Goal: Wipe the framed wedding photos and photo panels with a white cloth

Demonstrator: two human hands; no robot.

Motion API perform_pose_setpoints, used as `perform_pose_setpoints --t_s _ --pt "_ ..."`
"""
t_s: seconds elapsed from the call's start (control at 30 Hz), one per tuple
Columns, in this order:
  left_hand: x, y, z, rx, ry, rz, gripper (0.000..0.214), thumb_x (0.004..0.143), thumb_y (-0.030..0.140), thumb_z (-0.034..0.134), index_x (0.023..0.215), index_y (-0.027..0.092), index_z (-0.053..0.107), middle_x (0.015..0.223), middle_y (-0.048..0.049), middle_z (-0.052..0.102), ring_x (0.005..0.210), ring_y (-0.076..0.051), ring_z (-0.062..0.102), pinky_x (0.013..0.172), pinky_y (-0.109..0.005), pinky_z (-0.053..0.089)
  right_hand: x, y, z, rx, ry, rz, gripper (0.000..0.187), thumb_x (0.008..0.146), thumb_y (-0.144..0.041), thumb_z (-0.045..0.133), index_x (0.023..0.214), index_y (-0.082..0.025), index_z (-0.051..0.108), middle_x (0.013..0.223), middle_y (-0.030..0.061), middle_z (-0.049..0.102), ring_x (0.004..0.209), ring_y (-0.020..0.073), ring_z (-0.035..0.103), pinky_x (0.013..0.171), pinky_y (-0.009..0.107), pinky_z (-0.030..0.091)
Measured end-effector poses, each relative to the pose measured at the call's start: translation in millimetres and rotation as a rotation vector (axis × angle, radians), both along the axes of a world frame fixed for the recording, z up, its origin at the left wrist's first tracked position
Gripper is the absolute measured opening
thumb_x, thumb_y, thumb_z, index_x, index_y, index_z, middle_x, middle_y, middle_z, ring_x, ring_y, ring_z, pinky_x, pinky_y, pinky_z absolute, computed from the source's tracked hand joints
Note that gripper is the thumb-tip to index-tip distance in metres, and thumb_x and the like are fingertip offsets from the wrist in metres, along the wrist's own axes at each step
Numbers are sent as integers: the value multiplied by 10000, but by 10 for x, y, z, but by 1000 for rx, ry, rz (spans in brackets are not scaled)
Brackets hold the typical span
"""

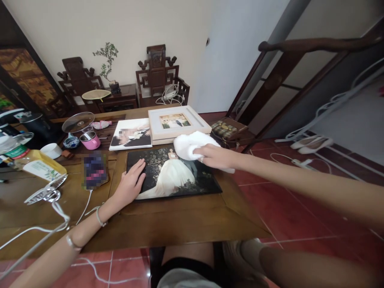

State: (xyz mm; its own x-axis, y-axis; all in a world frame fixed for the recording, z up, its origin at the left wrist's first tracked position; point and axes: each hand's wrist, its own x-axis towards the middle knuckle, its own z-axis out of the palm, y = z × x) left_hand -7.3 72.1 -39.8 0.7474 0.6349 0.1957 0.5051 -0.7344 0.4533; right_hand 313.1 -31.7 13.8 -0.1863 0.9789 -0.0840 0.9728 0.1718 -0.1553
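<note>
A dark wedding photo panel [177, 176] lies flat on the wooden table. My left hand [131, 182] rests on its left edge with fingers stretched out. A white cloth [192, 142] is gripped in my right hand [214, 156], over the upper right part of the panel. The cloth hides that corner of the picture. Just behind the panel lie a smaller photo print [135, 134] and a white framed photo [180, 122] resting on another flat piece.
On the left of the table [180, 224] are an oil bottle [39, 162], a silver hair clip [49, 192], a phone [94, 172] on a white cable and a pink cup [90, 141]. A brown bag [229, 130] sits beyond the right edge. Wooden chairs [157, 72] stand behind.
</note>
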Motion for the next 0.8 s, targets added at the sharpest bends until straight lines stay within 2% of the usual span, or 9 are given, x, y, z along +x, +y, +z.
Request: perform_pose_setpoints --t_s 0.07,0.17,0.3,0.47,0.53,0.63,0.8 --pt "9 -7 9 -12 13 11 441 996 315 336 1417 230 437 1535 -107 393 1433 -232 338 1119 -533 310 -66 -121 -60 17 -42 28 294 769 -91 456 964 -130 673 1242 193 615 1127 314 592 920 424 460" --pt "12 -20 12 -4 16 12 439 995 311 339 1414 229 440 1531 -111 399 1434 -236 336 1112 -537 316 -241 -382 -155 71 -61 104 306 742 -107 519 991 -135 696 1482 185 423 1355 357 398 1044 513 392" --pt "1 -31 2 30 17 1 441 986 307 369 1418 242 434 1530 -107 402 1432 -239 339 1100 -526 337 -472 -760 -283 144 -16 214 262 729 -145 560 926 -185 727 1512 124 399 1439 368 227 1121 617 264" --pt "3 -24 -3 48 34 -8 443 987 308 368 1422 244 427 1528 -111 404 1432 -236 338 1097 -521 342 -645 -1004 -398 205 53 376 198 661 -152 605 788 -236 732 1523 62 386 1449 360 183 1153 636 173" --pt "6 -22 2 53 37 -15 445 986 305 368 1422 239 427 1529 -113 403 1432 -237 338 1099 -525 338 -673 -1004 -418 215 57 419 178 653 -156 609 762 -229 730 1525 68 380 1445 374 185 1150 646 160" --pt "6 -25 19 46 46 -18 446 984 300 368 1421 234 429 1528 -117 403 1433 -243 337 1097 -537 338 -659 -897 -409 222 52 396 195 682 -166 602 815 -222 733 1521 79 388 1444 363 200 1146 627 185" --pt "4 -35 48 29 78 -10 449 987 298 351 1424 228 427 1535 -128 387 1433 -266 334 1067 -575 360 -480 -466 -264 145 -34 282 274 754 -144 553 966 -181 721 1494 132 426 1428 368 257 1099 630 268"
